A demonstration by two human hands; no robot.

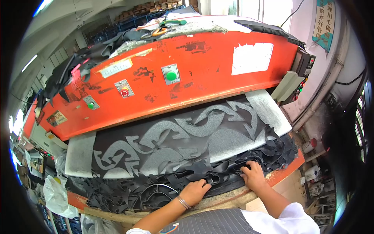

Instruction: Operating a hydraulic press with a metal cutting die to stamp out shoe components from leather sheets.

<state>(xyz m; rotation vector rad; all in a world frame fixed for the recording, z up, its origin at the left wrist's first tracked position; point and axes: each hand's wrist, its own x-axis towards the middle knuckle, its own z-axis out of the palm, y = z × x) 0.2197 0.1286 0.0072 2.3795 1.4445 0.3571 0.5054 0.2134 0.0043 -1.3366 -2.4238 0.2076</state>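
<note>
Loose black sheet scraps [113, 194] are heaped along the near edge of the press bed. My left hand [196, 192], with metal bangles at its wrist, is closed with bent fingers on the scrap pile near the middle. To its right, my right hand [254, 177] has curled fingers and thumb around the edge of black scrap [233, 168]. What lies under the fingertips is partly hidden. A curved metal cutting die [157, 186] rests on the scraps left of my left hand. Beyond lies a black sheet [187, 113] with curved cut-outs, grey-white board showing through.
A red press beam [210, 58] spans the far side, bearing a green button [170, 75] and a red knob [124, 91]. Scraps and scissors [159, 32] lie on top. A pale cutting board [269, 111] is under the sheet. White plastic bags [58, 197] stand at left.
</note>
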